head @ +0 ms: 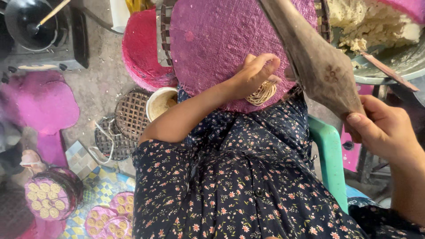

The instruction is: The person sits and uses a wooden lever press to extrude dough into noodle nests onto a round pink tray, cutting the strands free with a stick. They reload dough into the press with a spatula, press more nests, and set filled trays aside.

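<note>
My left hand [254,73] reaches over my lap, and its curled fingers pinch a small round coil of pale dough strands [262,94]. The coil lies at the near edge of a round tray covered in pink cloth [217,40]. My right hand [383,128] grips the end of a long worn wooden handle [314,57], which slants up and across the tray. A lump of pale dough [367,22] fills a metal bowl [389,73] at the top right. I wear a dark floral dress [239,177].
I sit on a green plastic chair [330,155]. On the floor to the left are dark woven trays [132,114], a white bucket [160,102], pink cloths [40,102], trays holding several coils [48,199] and a black pan [31,22].
</note>
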Tool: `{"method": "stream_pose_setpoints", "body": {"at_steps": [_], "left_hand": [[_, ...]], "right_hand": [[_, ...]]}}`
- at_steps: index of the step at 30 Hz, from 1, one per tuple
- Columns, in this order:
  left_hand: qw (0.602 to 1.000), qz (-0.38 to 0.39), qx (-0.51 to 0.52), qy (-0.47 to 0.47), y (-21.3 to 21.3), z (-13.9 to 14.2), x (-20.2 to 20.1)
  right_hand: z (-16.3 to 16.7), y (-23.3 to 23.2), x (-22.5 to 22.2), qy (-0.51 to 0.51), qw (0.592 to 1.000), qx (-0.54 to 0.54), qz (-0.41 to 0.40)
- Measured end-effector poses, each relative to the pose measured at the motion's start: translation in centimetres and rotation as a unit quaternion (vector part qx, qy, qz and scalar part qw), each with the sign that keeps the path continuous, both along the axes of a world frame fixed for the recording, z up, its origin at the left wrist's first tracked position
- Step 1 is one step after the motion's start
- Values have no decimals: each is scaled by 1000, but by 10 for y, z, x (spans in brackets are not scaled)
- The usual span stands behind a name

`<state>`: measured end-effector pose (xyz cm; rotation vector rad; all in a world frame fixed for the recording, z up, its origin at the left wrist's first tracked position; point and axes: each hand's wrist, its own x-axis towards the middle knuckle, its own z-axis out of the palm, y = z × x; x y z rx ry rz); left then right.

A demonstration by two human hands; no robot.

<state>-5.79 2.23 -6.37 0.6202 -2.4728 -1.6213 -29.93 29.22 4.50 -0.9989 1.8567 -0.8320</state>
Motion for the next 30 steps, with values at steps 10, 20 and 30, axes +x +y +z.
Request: {"method": "stream_pose_setpoints", "body": {"at_steps": [10, 20, 30], "left_hand": [[906, 12, -421, -49, -26, 55, 9], [850, 204, -429, 226, -22, 117, -44], [918, -13, -389, 74, -11, 154, -63]], "right_hand": [[-2, -8, -7, -109, 990, -92, -5], [73, -133, 32, 460, 826, -294, 142], [186, -152, 62, 518, 736, -338, 275]]}}
